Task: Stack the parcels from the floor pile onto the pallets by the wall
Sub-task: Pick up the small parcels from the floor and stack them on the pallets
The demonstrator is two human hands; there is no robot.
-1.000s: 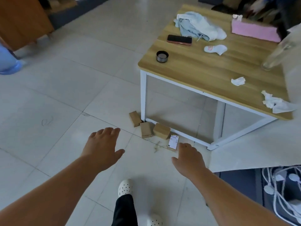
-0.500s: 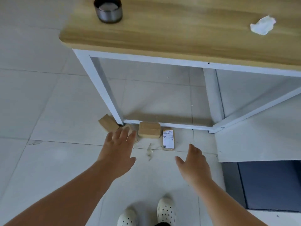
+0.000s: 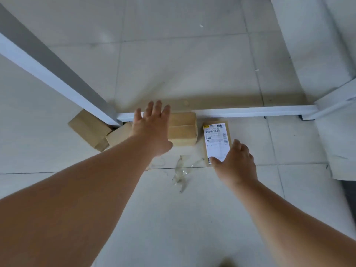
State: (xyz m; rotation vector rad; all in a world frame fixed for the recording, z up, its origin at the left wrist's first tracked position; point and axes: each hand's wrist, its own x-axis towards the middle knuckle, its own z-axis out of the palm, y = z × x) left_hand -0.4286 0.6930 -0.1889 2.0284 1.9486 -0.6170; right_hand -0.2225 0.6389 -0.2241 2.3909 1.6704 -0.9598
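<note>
4 parcels are shown on the floor (image 3: pixel 57 180) against the frame (image 3: pixel 250 110). The left hand (image 3: pixel 152 130), fingers spread, is held over the middle box (image 3: pixel 183 130), nothing grasped. The right hand (image 3: pixel 236 162), open, overlaps the labelled parcel (image 3: pixel 216 140); contact cannot be told.

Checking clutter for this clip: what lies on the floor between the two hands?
In the head view, crumpled clear plastic scrap lies on bare tile between the left hand and right hand.

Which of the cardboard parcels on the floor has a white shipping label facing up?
The flat parcel farthest right, under the right hand. The other three show plain brown cardboard.
</note>
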